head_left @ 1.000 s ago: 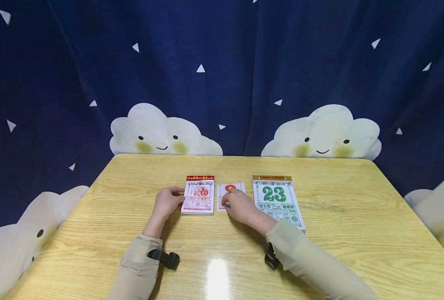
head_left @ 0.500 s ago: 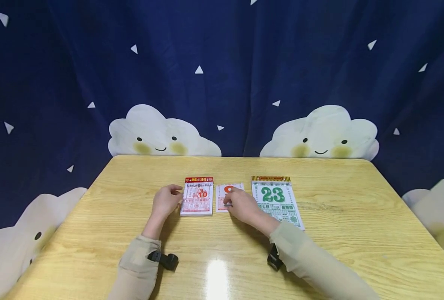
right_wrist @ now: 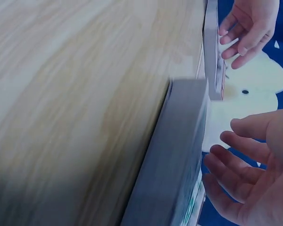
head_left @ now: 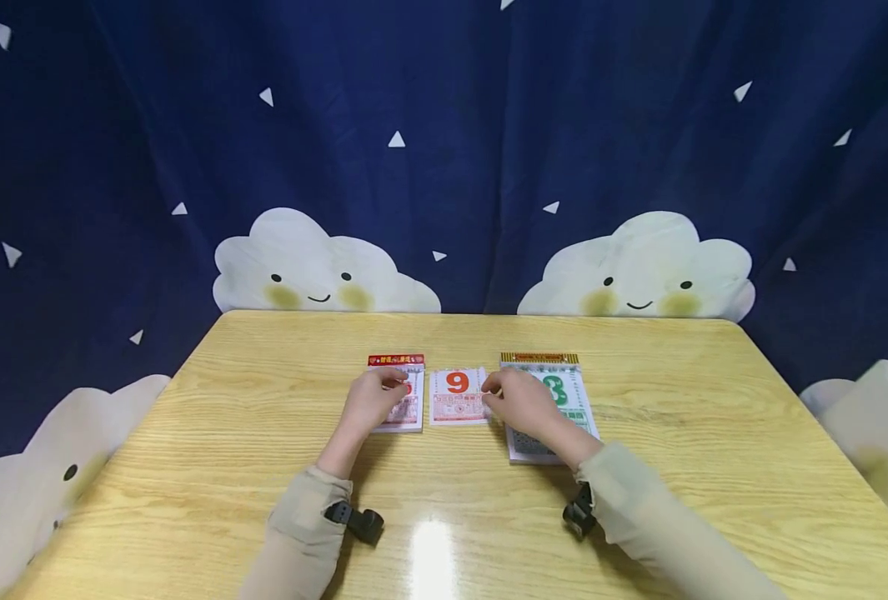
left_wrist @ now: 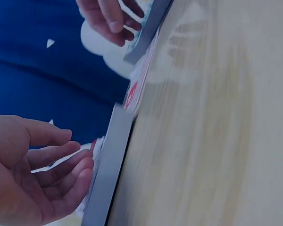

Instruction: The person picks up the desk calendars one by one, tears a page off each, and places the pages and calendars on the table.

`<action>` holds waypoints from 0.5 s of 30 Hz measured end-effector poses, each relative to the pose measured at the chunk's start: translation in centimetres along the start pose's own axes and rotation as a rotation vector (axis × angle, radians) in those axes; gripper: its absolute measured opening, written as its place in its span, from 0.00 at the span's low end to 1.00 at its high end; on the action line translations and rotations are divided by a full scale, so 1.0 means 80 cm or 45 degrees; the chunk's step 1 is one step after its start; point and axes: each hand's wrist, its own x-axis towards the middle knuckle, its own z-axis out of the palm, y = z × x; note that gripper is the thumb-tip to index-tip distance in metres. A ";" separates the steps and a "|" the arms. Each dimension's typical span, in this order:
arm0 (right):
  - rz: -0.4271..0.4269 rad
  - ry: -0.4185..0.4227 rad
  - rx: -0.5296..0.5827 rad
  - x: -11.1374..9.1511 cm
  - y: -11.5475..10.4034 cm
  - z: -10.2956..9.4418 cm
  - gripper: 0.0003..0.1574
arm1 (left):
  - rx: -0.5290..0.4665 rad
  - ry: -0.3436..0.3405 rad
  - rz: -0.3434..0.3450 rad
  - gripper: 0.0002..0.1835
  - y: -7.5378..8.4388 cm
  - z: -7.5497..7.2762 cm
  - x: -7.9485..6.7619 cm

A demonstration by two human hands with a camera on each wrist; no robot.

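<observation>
A small tear-off calendar [head_left: 408, 417] with a red header lies on the table, its red-printed page partly covered by my left hand [head_left: 372, 400]. That hand hovers over the calendar's left part, and in the left wrist view its loosely bent fingers [left_wrist: 78, 188] hold nothing. To the right lies a loose calendar page [head_left: 457, 408] with a red 9. Beyond it sits a larger tear-off calendar [head_left: 582, 408] with green print and a striped header. My right hand [head_left: 522, 404] is above its left part, fingertips near the loose page's right edge; the right wrist view shows relaxed, spread fingers [right_wrist: 226, 169] without anything between them.
The light wooden table [head_left: 226, 433] extends around the calendars on all sides. Behind it hangs a dark blue curtain [head_left: 444, 167] with white triangles and smiling clouds. Each wrist wears a black camera strap.
My right hand has moved right, off the loose page and over the green calendar, uncovering the 9. My left hand has shifted from beside the red calendar to above it.
</observation>
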 end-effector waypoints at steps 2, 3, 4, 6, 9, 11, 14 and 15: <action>0.012 0.012 0.006 -0.001 0.006 -0.004 0.10 | -0.018 -0.026 0.012 0.11 0.005 0.007 0.000; 0.013 0.021 0.004 -0.002 0.010 -0.005 0.10 | -0.022 -0.037 0.016 0.11 0.008 0.011 0.000; 0.019 0.023 0.005 -0.003 0.014 -0.007 0.10 | -0.034 -0.053 0.024 0.11 0.011 0.014 0.000; 0.036 0.026 0.009 -0.006 0.021 -0.011 0.10 | -0.056 -0.093 0.027 0.12 0.018 0.021 -0.001; 0.061 0.038 0.010 -0.011 0.033 -0.015 0.10 | -0.061 -0.138 0.054 0.13 0.028 0.033 -0.002; 0.078 0.049 0.012 -0.013 0.042 -0.018 0.10 | -0.058 -0.162 0.061 0.12 0.034 0.042 -0.002; 0.109 0.071 0.025 -0.016 0.055 -0.020 0.10 | -0.053 -0.189 0.068 0.13 0.044 0.053 -0.004; 0.124 0.074 0.032 -0.017 0.058 -0.021 0.10 | -0.062 -0.200 0.065 0.12 0.048 0.056 -0.004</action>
